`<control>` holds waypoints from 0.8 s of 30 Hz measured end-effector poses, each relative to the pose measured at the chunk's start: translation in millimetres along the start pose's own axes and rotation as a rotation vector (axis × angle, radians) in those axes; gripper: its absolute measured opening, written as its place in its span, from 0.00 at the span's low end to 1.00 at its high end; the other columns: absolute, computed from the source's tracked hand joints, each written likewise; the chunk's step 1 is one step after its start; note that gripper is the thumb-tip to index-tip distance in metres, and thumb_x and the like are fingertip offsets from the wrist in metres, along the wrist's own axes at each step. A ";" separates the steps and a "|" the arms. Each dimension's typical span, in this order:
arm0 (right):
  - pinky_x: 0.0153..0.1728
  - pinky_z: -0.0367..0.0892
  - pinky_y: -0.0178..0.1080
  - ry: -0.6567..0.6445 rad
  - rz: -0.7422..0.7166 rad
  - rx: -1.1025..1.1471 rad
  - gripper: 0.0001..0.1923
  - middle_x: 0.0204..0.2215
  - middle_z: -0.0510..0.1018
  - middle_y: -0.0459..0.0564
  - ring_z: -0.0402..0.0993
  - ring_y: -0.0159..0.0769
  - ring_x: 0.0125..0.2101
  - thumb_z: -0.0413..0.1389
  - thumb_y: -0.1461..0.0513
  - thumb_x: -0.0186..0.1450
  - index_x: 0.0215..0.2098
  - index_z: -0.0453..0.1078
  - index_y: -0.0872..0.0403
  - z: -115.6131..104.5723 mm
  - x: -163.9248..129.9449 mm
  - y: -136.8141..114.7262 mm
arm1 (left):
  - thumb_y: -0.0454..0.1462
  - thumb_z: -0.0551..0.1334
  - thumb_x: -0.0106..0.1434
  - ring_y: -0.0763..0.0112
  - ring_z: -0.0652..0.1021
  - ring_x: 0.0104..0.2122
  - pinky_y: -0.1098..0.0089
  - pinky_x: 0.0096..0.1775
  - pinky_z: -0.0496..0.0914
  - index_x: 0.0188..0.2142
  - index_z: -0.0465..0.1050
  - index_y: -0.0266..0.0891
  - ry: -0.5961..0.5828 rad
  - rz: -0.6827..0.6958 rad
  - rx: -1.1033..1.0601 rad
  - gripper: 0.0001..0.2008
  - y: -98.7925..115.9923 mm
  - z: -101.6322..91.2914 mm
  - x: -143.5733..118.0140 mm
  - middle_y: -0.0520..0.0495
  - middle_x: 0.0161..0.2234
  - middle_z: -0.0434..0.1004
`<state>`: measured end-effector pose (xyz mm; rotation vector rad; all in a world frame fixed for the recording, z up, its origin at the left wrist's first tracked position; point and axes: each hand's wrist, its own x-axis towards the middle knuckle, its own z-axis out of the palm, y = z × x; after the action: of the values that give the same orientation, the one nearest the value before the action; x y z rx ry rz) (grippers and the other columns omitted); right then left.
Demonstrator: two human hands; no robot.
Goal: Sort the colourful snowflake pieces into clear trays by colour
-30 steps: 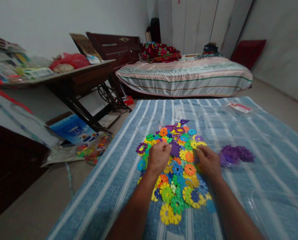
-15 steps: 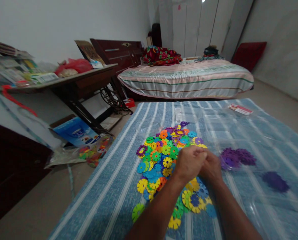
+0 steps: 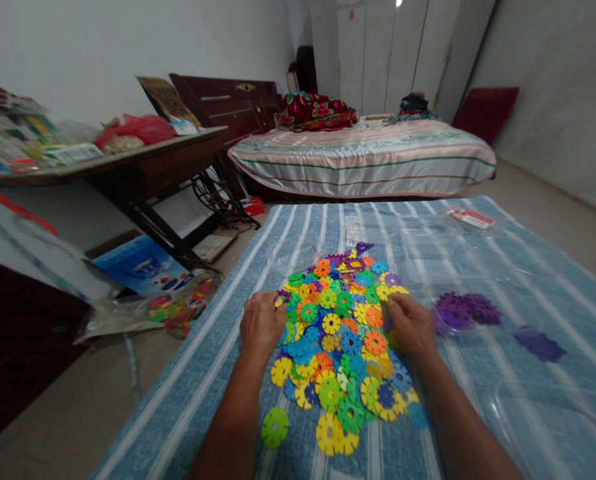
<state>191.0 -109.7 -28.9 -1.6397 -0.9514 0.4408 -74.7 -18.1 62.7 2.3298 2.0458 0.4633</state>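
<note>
A pile of colourful slotted interlocking discs (image 3: 331, 325) lies on the striped cloth in front of me. At its left edge is my left hand (image 3: 264, 325), its fingers curled at a purple interlocking disc (image 3: 283, 297) that is partly covered by them. My right hand (image 3: 412, 325) is by the pile's right edge, fingers closed and thumb towards the discs. Whatever it may hold is hidden. Several purple discs (image 3: 465, 312) are gathered in a clear plastic container to the right, and more purple discs (image 3: 541, 343) lie farther right.
Clear plastic trays (image 3: 428, 250) stand behind the pile, with a red-and-white card (image 3: 471, 217) near the far edge. One green disc (image 3: 275, 427) sits apart at the front. A bed (image 3: 363, 160) is beyond; a sewing-machine table (image 3: 143, 150) stands at left.
My hands were together above the right of the pile and have moved apart. The left went to the pile's left edge; the right stays at the right side. The view has turned slightly right.
</note>
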 end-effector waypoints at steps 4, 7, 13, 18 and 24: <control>0.42 0.67 0.40 0.011 -0.009 0.002 0.18 0.35 0.81 0.51 0.75 0.42 0.38 0.53 0.51 0.62 0.37 0.77 0.55 1.1 1.2 -0.3 | 0.35 0.57 0.59 0.57 0.76 0.44 0.63 0.48 0.69 0.33 0.77 0.39 -0.091 0.044 0.072 0.10 -8.3 7.0 2.2 0.40 0.41 0.78; 0.41 0.67 0.40 0.016 -0.030 0.004 0.17 0.34 0.80 0.50 0.75 0.41 0.36 0.52 0.52 0.62 0.36 0.77 0.54 2.3 3.2 -2.6 | 0.35 0.56 0.57 0.59 0.77 0.42 0.65 0.47 0.70 0.30 0.76 0.41 -0.100 0.069 0.040 0.08 -10.7 12.0 5.9 0.43 0.38 0.79; 0.38 0.67 0.38 0.014 -0.061 0.007 0.15 0.31 0.79 0.47 0.74 0.38 0.34 0.51 0.54 0.63 0.35 0.76 0.52 4.7 8.0 -6.4 | 0.38 0.58 0.55 0.61 0.77 0.36 0.67 0.39 0.71 0.25 0.70 0.42 -0.124 0.048 -0.056 0.05 -21.3 14.7 15.9 0.46 0.32 0.77; 0.39 0.66 0.39 0.012 -0.065 0.002 0.15 0.32 0.79 0.48 0.74 0.39 0.35 0.50 0.55 0.64 0.35 0.76 0.52 5.7 8.5 -7.6 | 0.37 0.58 0.56 0.62 0.75 0.36 0.65 0.40 0.70 0.24 0.70 0.42 -0.126 0.002 -0.064 0.05 -18.3 6.9 15.8 0.51 0.29 0.74; 0.37 0.66 0.38 0.021 -0.078 -0.009 0.14 0.31 0.79 0.47 0.73 0.38 0.33 0.50 0.55 0.64 0.34 0.76 0.52 7.1 9.3 -10.3 | 0.38 0.63 0.55 0.64 0.76 0.37 0.64 0.45 0.70 0.25 0.71 0.40 -0.126 0.136 -0.368 0.05 46.5 -11.7 10.8 0.51 0.32 0.76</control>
<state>188.0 -97.6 -19.6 -1.6066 -0.9996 0.3663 -31.1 -16.7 85.4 2.2169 1.5950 0.6190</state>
